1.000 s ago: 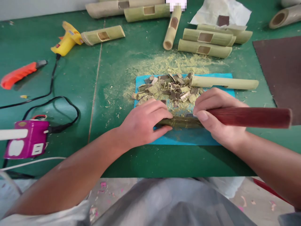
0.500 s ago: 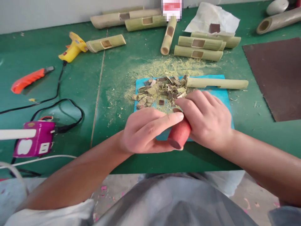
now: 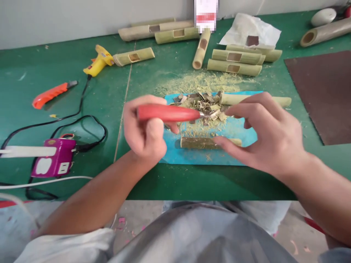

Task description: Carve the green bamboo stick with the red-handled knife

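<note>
My left hand [image 3: 145, 129] is wrapped round the thick red handle of a carving tool [image 3: 168, 113]. Its thin metal shank points right, and the tip is hard to make out against the scraps behind it. My right hand [image 3: 271, 135] hovers to the right, thumb and fingers apart, with nothing in it. Below the two hands, a short bamboo tube [image 3: 196, 143] with a brownish side lies across a blue mat [image 3: 192, 159]; my right thumb covers part of it. A heap of bamboo chips [image 3: 207, 102] and dust lies behind the tube.
A longer bamboo tube [image 3: 283, 101] crosses the mat's back edge. Several notched bamboo tubes [image 3: 248, 69] lie farther back. Leftward are a yellow glue gun [image 3: 95, 67], an orange utility knife [image 3: 52, 94] and a purple power socket [image 3: 55, 155] with cords. A brown sheet [image 3: 320, 95] lies right.
My hands have moved apart. The red tool, earlier handle-down between both hands, now lies sideways in my left hand alone. My right hand has opened, and the short bamboo tube has come into view.
</note>
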Demonstrator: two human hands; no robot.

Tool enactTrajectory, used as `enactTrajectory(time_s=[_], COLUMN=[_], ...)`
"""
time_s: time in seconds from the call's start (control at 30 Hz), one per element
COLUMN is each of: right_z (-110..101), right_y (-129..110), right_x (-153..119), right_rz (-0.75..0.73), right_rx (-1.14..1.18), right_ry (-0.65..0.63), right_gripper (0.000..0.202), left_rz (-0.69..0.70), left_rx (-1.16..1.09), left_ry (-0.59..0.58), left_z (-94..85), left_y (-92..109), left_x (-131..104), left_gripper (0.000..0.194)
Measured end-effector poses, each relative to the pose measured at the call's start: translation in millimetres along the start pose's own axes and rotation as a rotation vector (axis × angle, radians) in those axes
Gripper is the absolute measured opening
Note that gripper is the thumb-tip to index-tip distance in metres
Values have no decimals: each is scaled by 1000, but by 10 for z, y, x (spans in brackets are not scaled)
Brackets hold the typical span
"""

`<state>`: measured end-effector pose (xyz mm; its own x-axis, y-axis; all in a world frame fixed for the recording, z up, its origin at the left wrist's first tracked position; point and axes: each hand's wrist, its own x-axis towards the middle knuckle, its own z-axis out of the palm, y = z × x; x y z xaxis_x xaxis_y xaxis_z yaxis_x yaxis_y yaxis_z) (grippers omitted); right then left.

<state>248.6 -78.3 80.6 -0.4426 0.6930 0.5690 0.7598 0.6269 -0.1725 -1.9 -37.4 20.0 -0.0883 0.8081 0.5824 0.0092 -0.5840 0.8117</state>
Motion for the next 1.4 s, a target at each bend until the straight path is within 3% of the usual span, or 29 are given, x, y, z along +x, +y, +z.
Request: enactTrajectory(time_s=[0.07, 0.17, 0.23, 0.37, 0.53, 0.67, 0.83, 0.93, 1.1, 1.27, 1.4], right_z=[-61, -54, -6, 91, 162, 229, 290, 300, 310, 321, 322], right_y=[127, 274, 310, 270, 251, 285, 307, 304, 318, 347, 355], right_x=[0, -24, -41, -48, -47, -57, -57, -53, -56, -69, -78], right_rz=[102, 87, 42, 5, -83, -148, -105, -77, -84, -99, -127], right_rx=[20, 2, -24, -51, 46, 150, 282, 300, 310, 342, 340], right_ry=[-177, -402, -492, -658, -607, -555, -521, -547, -558, -547, -537], right_gripper=[31, 34, 34, 25, 16, 18, 14, 12, 11, 13, 15], left_rz=[-45, -271, -388, -413, -344, -174, -116, -50, -81, -34, -36], left_rx=[7, -66, -130, -68, -159, -2, -25, -15, 45, 151, 110], left_ry=[-47, -176, -160, -159, -177, -373, -577, -591, -628, -681, -673], left_z=[29, 49, 48, 61, 89, 75, 115, 159, 173, 161, 164], left_y=[-19, 38, 79, 100, 75, 89, 176, 219, 262, 260, 235], left_x=[30, 62, 63, 40, 37, -3, -55, -41, -13, 7, 14], left_gripper=[32, 23, 22, 29, 36, 28, 21, 12, 25, 12, 12])
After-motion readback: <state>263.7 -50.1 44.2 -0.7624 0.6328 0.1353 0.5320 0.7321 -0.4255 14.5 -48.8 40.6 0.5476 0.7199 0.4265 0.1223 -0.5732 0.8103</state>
